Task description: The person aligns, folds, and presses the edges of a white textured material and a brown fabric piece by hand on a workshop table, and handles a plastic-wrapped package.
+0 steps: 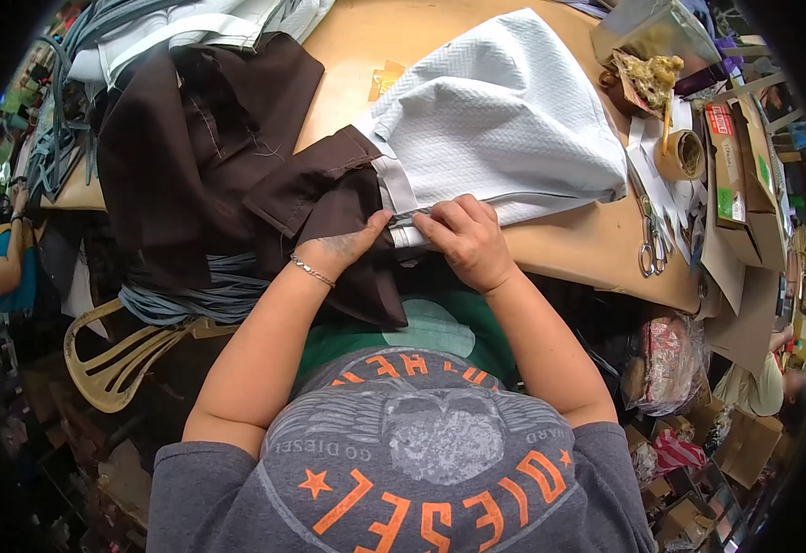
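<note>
Two hands at a crowded sewing desk

Tan desk (596, 244) sits in a cluttered workshop. White waffle-textured cloth (504, 120) meets dark brown fabric (191, 157) at its near edge. Left hand (343, 247) and right hand (465, 238) have fingers pinched together on the white hem. Scissors (652, 241) lie right; little bare room.

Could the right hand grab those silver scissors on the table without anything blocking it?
Probably yes. The right hand rests on the white textured fabric at the table's near edge, and the silver metal scissors lie to its right on bare tan tabletop, with nothing between them.
</note>
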The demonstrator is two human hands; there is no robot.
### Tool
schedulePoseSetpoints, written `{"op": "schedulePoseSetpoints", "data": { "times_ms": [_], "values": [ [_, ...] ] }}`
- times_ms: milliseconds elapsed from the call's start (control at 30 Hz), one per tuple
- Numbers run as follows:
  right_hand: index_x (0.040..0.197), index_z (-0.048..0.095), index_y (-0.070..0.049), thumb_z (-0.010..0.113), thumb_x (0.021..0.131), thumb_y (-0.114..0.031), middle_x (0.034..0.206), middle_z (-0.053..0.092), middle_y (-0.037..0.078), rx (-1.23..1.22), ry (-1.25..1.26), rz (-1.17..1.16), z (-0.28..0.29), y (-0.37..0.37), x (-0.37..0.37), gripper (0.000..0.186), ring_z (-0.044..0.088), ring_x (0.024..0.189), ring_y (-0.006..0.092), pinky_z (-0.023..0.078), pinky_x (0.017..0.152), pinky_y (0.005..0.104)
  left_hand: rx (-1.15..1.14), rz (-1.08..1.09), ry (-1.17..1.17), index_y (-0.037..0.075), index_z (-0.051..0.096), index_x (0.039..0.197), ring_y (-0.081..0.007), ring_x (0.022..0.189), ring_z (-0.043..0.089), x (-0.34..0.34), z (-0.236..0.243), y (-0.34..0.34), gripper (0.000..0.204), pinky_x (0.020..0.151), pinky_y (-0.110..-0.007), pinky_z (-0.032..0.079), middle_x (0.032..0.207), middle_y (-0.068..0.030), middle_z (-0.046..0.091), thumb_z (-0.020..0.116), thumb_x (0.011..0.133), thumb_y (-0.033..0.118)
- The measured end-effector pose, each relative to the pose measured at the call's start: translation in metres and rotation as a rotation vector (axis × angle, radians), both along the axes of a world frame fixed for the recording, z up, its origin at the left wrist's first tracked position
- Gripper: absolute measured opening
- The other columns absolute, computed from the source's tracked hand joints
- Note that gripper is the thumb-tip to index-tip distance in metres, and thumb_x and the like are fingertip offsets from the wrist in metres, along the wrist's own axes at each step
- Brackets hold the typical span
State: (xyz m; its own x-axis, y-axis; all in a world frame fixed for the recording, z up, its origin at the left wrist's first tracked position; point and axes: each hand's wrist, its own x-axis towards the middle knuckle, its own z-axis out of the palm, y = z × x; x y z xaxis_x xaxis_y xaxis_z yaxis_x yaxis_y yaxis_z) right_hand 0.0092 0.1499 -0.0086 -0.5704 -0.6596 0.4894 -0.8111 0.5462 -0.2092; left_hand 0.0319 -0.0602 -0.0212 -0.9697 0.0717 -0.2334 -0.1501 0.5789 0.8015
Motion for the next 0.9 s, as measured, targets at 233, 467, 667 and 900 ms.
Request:
{"op": "schedulePoseSetpoints", "data": {
  "times_ms": [233,467,667,900],
  "values": [
    [0.094,0.06,-0.015,0.054,0.067,-0.019,0.084,0.049,-0.003,0.126,0.046,0.038,0.005,-0.001,0.002,0.027,0.048,0.081,0.0137,0.037,0.07,0.0278,-0.117,0.07,0.476,-0.002,0.049,0.109,-0.0341,0.098,0.051,0.004,-0.022,0.003,0.05,0.085,-0.037,0.04,0.105,-0.0221,0.053,0.059,0.075,0.033],
    [0.093,0.059,-0.009,0.051,0.071,-0.02,0.089,0.049,-0.003,0.216,0.18,0.079,0.005,-0.01,0.007,0.027,0.047,0.082,0.0126,0.036,0.072,0.0267,-0.249,-0.009,0.525,-0.003,0.049,0.112,-0.0296,0.107,0.048,0.008,0.008,0.008,0.054,0.092,-0.034,0.037,0.112,-0.0189,0.053,0.065,0.075,0.032],
    [0.096,0.06,-0.005,0.051,0.071,-0.018,0.094,0.051,0.001,0.25,0.175,0.041,0.01,-0.022,0.015,0.029,0.049,0.086,0.0147,0.039,0.075,0.0277,-0.237,-0.099,0.34,-0.003,0.046,0.115,-0.03,0.11,0.046,0.005,0.007,0.0,0.067,0.096,-0.035,0.033,0.116,-0.0188,0.05,0.065,0.071,0.044],
    [0.097,0.058,0.004,0.05,0.073,-0.015,0.092,0.056,0.01,0.343,0.224,-0.076,0.012,-0.029,0.028,0.032,0.053,0.091,0.0221,0.041,0.081,0.0314,-0.315,-0.077,0.298,-0.002,0.042,0.12,-0.0287,0.12,0.036,0.006,-0.001,0.0,0.071,0.102,-0.034,0.024,0.125,-0.0174,0.043,0.064,0.072,0.045]
  ]
}}
